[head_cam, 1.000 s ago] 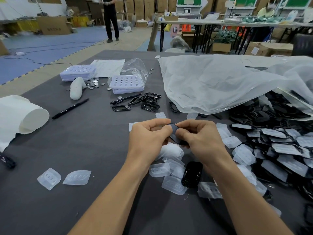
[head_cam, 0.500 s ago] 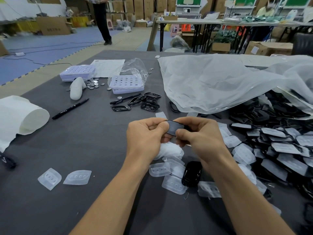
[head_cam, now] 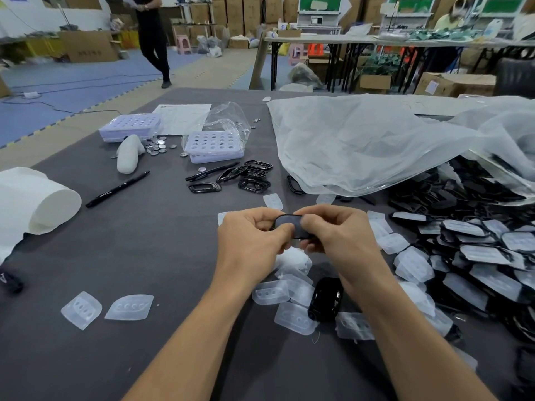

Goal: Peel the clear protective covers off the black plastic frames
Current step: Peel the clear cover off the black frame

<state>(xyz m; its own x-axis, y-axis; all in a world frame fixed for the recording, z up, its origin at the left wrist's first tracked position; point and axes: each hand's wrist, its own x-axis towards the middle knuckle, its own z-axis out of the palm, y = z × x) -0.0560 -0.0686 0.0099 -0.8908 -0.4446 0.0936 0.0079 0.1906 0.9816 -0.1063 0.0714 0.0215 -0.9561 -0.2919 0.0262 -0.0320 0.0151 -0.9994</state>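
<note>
Nearest on the table [head_cam: 144,241] lie loose covers [head_cam: 292,316] that are already off: two sit apart at the near left, and a heap lies just below the wrists, around a glossy black piece [head_cam: 325,298] whose kind I cannot tell. Above that heap, the left hand [head_cam: 254,241] and right hand [head_cam: 338,235] meet over the middle of the table. Both have curled fingers and pinch one frame [head_cam: 289,225] between thumbs and fingertips, off the table. Its face looks dull grey, so I judge its cover is on or only starting to lift; the fingers hide the edge, so I cannot tell which.

To the right, a big pile [head_cam: 477,250] of frames with their covers on spreads from near to far and runs under a clear bag [head_cam: 376,146]. Farther off, past the hands, a small cluster of bare frames [head_cam: 254,176] lies finished. Judging by the small cluster and the large pile, the job is at an early stage, with most of it left.

As for writing, the pen [head_cam: 117,189] at the left has a pale mark on its barrel that is too small to read. Beyond it are two holed trays [head_cam: 215,146] and coin cells [head_cam: 157,147], which show no text I can make out. The sheet [head_cam: 185,117] behind them has fine print that is illegible here. The far cardboard box [head_cam: 86,46] carries faint lettering, also unreadable
</note>
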